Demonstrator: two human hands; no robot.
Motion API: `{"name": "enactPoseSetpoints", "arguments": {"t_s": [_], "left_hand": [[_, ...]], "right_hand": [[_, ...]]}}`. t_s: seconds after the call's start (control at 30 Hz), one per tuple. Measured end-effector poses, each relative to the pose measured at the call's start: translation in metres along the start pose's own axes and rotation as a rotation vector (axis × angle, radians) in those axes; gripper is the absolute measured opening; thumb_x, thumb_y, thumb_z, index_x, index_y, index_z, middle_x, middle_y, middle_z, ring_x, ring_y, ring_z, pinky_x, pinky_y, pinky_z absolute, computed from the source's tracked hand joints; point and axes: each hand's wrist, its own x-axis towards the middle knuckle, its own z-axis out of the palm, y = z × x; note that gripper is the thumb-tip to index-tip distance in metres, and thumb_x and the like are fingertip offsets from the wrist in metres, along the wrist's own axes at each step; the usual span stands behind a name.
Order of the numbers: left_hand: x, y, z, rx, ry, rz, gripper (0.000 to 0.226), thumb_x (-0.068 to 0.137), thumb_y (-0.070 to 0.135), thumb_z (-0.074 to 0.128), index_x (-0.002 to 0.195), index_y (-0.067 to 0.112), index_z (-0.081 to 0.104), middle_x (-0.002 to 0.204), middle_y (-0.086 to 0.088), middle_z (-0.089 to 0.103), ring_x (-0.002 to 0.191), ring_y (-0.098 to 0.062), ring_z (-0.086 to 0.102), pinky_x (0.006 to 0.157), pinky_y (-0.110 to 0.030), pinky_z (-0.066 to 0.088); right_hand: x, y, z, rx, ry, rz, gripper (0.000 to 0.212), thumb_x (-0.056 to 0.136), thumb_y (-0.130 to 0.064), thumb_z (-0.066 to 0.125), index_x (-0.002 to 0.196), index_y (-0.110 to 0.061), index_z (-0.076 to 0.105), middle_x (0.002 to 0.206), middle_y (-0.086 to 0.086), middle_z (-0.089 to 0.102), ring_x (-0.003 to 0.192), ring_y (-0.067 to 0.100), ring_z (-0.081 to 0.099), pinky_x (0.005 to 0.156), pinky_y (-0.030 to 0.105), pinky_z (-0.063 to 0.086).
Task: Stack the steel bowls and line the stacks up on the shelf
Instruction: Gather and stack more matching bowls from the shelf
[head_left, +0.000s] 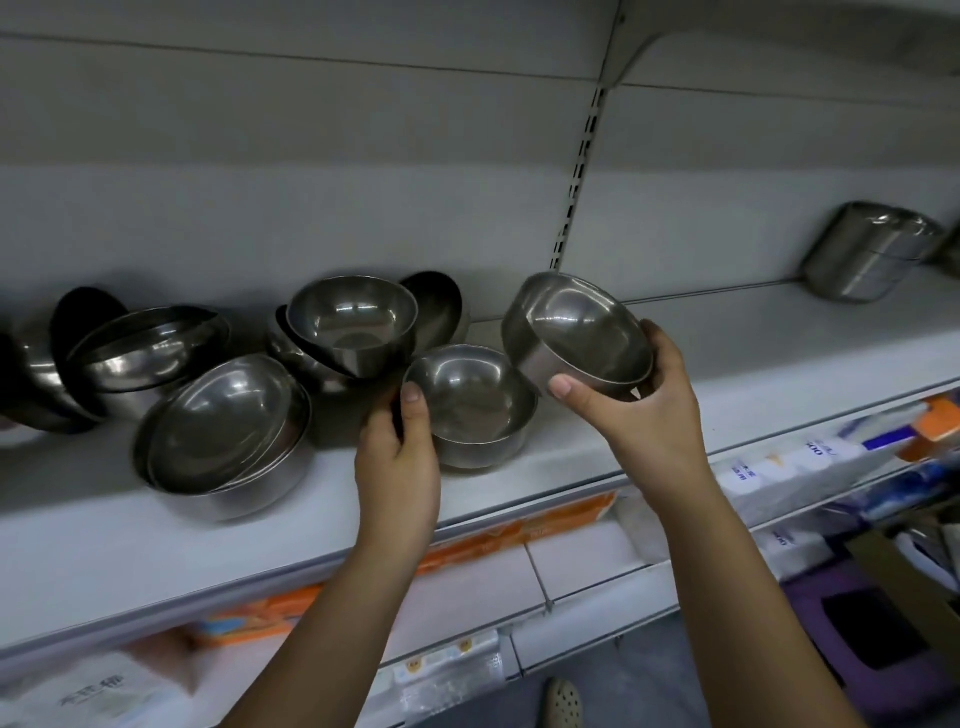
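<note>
At the far left, the dark bowls are cut off by the edge of the view, and I cannot count them. Behind the middle pile, a dark bowl stands on its side, half hidden. The packages on the lower shelf are blurred and their print cannot be read.

The right hand is raised above the shelf and holds one steel bowl in the air, tilted with its opening toward the viewer. The thumb presses the near rim and the other fingers wrap behind the far side, so the grip is closed around the bowl.

The left hand reaches to a second bowl that stands upright on the shelf. Its thumb lies on the left rim of this bowl. The other fingers are hidden behind the hand, so I cannot tell if they clasp it.

To the left, a tilted stack of wider bowls lies near the shelf front. Another bowl leans on the pile behind. Far right, a steel canister lies tilted on the same shelf.
</note>
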Motion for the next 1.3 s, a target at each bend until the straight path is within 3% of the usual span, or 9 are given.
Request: {"name": "enactPoseSetpoints", "arguments": {"t_s": [0.1,0.17,0.3,0.43,0.9,1.0,1.1,1.2,1.3], "left_hand": [[-0.003,0.006,0.0,-0.073,-0.006,-0.038,0.029,0.105,0.052,0.035,0.116,0.035,0.055,0.115,0.014,0.055,0.1,-0.003,0.053,0.09,-0.02,0.035],[-0.005,0.008,-0.001,-0.11,-0.014,-0.055,0.045,0.105,0.055,0.03,0.134,0.031,0.055,0.125,0.013,0.053,0.107,0.0,0.049,0.093,-0.019,0.033],[-0.004,0.006,-0.003,-0.147,-0.021,-0.061,0.073,0.098,0.068,0.024,0.154,0.025,0.042,0.156,0.007,0.043,0.139,-0.006,0.038,0.109,-0.025,0.028],[-0.004,0.003,-0.004,-0.183,-0.017,-0.072,0.09,0.082,0.081,0.024,0.152,0.029,0.045,0.155,0.005,0.048,0.144,-0.014,0.042,0.122,-0.038,0.029],[-0.002,0.0,-0.005,-0.194,-0.029,-0.063,0.062,0.101,0.065,0.026,0.147,0.032,0.051,0.144,0.015,0.053,0.133,-0.008,0.046,0.113,-0.03,0.033],[-0.001,-0.002,-0.004,-0.197,-0.025,-0.057,0.074,0.095,0.075,0.03,0.149,0.03,0.05,0.152,0.008,0.051,0.139,-0.012,0.047,0.119,-0.038,0.034],[-0.001,-0.003,-0.004,-0.194,-0.016,-0.048,0.088,0.083,0.085,0.033,0.149,0.03,0.05,0.151,0.009,0.052,0.14,-0.01,0.047,0.12,-0.038,0.034],[-0.002,-0.002,-0.004,-0.219,-0.015,-0.02,0.08,0.087,0.084,0.038,0.143,0.03,0.056,0.142,0.014,0.06,0.134,-0.005,0.052,0.113,-0.028,0.039],[-0.006,0.002,-0.004,-0.204,-0.061,-0.01,0.048,0.085,0.068,0.045,0.122,0.042,0.061,0.117,0.033,0.065,0.117,0.014,0.055,0.089,-0.005,0.041]], "right_hand": [[-0.008,-0.017,0.018,0.03,-0.102,-0.053,0.11,0.048,-0.052,0.09,0.145,-0.033,0.043,0.129,-0.019,0.061,0.113,-0.004,0.063,0.093,0.016,0.055],[-0.012,-0.017,0.031,0.001,-0.163,-0.076,0.101,0.048,-0.052,0.093,0.136,-0.043,0.044,0.124,-0.022,0.063,0.112,-0.007,0.063,0.096,0.018,0.054],[-0.012,-0.007,0.044,-0.086,-0.223,-0.109,0.096,0.053,-0.048,0.097,0.129,-0.055,0.039,0.12,-0.035,0.058,0.112,-0.021,0.053,0.087,0.002,0.045],[-0.012,0.0,0.049,-0.135,-0.228,-0.122,0.097,0.056,-0.049,0.097,0.135,-0.048,0.04,0.123,-0.034,0.053,0.109,-0.029,0.045,0.08,-0.006,0.038],[-0.006,0.007,0.051,-0.165,-0.303,-0.094,0.104,0.051,-0.057,0.092,0.135,-0.051,0.032,0.121,-0.04,0.046,0.107,-0.032,0.042,0.082,-0.006,0.036],[-0.004,0.012,0.047,-0.128,-0.339,-0.079,0.116,0.047,-0.068,0.087,0.145,-0.047,0.029,0.142,-0.034,0.043,0.124,-0.026,0.038,0.103,0.006,0.034],[0.004,0.005,0.041,-0.108,-0.323,-0.048,0.136,0.047,-0.087,0.075,0.16,-0.036,0.019,0.164,-0.011,0.031,0.149,0.007,0.029,0.119,0.032,0.032],[0.024,-0.011,0.038,-0.106,-0.31,-0.1,0.101,0.065,-0.073,0.07,0.153,-0.037,0.037,0.16,-0.009,0.039,0.145,0.012,0.036,0.115,0.03,0.036],[0.055,-0.028,0.045,-0.101,-0.366,-0.18,0.055,0.085,-0.053,0.073,0.136,-0.041,0.056,0.144,-0.019,0.055,0.133,0.004,0.049,0.104,0.021,0.043]]}}
